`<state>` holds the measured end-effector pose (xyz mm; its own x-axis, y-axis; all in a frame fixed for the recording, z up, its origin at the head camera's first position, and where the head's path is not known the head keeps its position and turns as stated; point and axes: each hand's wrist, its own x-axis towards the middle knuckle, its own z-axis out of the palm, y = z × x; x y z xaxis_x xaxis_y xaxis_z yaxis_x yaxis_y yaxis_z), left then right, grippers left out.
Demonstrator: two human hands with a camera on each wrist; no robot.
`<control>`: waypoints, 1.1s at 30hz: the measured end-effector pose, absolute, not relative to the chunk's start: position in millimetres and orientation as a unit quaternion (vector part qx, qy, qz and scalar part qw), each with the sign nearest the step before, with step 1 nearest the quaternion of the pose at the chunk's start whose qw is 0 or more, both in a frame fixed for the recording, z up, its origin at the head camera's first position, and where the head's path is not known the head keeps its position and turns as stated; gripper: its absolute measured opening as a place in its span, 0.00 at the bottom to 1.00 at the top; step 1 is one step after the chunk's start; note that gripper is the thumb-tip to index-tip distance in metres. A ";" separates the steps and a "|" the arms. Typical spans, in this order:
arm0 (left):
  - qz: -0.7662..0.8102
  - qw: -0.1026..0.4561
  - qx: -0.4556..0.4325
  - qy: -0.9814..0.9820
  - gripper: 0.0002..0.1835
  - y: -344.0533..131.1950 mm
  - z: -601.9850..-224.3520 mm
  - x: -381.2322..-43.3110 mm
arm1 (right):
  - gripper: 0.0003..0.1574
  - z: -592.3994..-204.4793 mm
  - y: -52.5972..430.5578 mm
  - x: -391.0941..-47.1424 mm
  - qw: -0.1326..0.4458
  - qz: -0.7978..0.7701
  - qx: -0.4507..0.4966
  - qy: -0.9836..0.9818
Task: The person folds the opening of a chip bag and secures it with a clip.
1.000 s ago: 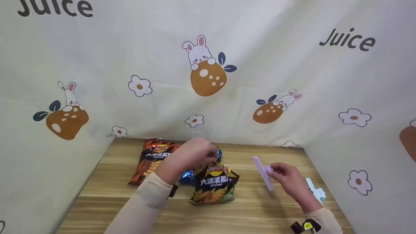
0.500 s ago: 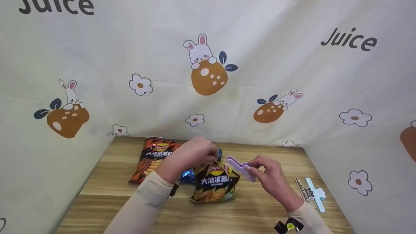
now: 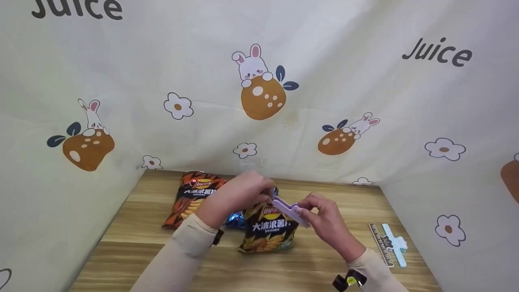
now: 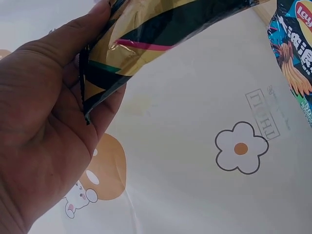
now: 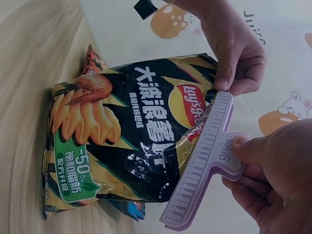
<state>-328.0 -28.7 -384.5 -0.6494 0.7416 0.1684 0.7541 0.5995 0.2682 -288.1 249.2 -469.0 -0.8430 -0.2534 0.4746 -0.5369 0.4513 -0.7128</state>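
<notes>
A black and gold chip bag (image 3: 267, 231) stands upright on the table. My left hand (image 3: 245, 188) pinches its top edge between thumb and fingers, as the left wrist view also shows. In my right hand (image 3: 326, 217) is a lilac bag clip (image 5: 200, 161) with a piano-key pattern, pinched by its handle between thumb and fingers. The clip lies along the bag's top edge, one end close to my left fingertips. In the right wrist view its jaws overlap the bag's top; whether they grip it, I cannot tell.
An orange chip bag (image 3: 192, 198) lies behind on the left, and a blue chip bag (image 3: 235, 220) is partly hidden behind my left arm. On the right lie a light blue clip (image 3: 395, 245) and a dark patterned clip (image 3: 381, 245). A printed curtain (image 3: 202, 138) surrounds the table.
My right hand has moved left with the lilac clip, bringing it from beside the bag to its top edge. The left hand has kept its pinch on the bag.
</notes>
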 end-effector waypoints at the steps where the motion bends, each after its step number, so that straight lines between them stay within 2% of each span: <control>1: -0.162 0.016 -0.418 -0.894 0.03 -28.5 -385.0 -328.3 | 0.08 -469.4 249.5 -287.9 0.149 0.468 0.234 -0.839; 15: -0.209 0.001 -0.417 -0.885 0.02 -29.9 -388.0 -331.9 | 0.11 -471.0 246.9 -290.3 0.136 0.462 0.231 -0.846; 27: -0.182 0.039 -0.418 -0.889 0.07 -28.9 -387.4 -331.7 | 0.09 -478.1 247.8 -293.5 0.152 0.458 0.270 -0.833; 33: -0.180 0.027 -0.404 -0.896 0.05 -33.0 -386.2 -331.5 | 0.10 -478.1 248.5 -294.2 0.136 0.463 0.258 -0.837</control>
<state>-331.5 -33.0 -386.2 -0.6723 0.7146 0.1935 0.7338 0.6085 0.3021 -294.2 248.5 -478.1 -0.8298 -0.3053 0.4672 -0.5580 0.4386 -0.7045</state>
